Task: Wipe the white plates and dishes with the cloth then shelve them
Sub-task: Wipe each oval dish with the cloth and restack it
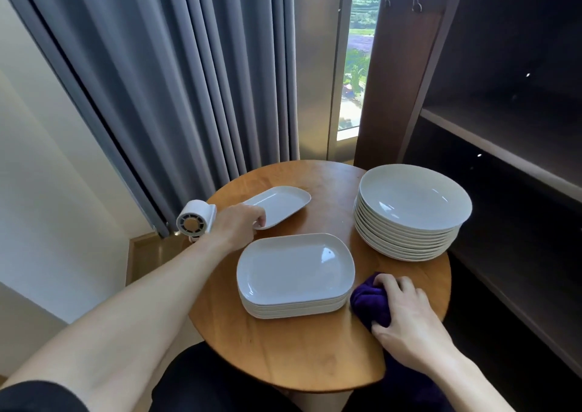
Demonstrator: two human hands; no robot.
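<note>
Pinching one oval dish (280, 204), clutching one cloth (368, 301), two plate stacks (296, 270) (412, 204)

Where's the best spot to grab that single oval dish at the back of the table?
Take the oval dish by the raised rim at its narrow left end, coming from the left. It lies flat, so only that upturned rim offers a grip; the left hand holds it there.

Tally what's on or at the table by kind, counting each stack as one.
Round plate stack: 1
Rectangular dish stack: 1
Loose dish: 1
Cloth: 1
White device: 1
Total: 5
</note>
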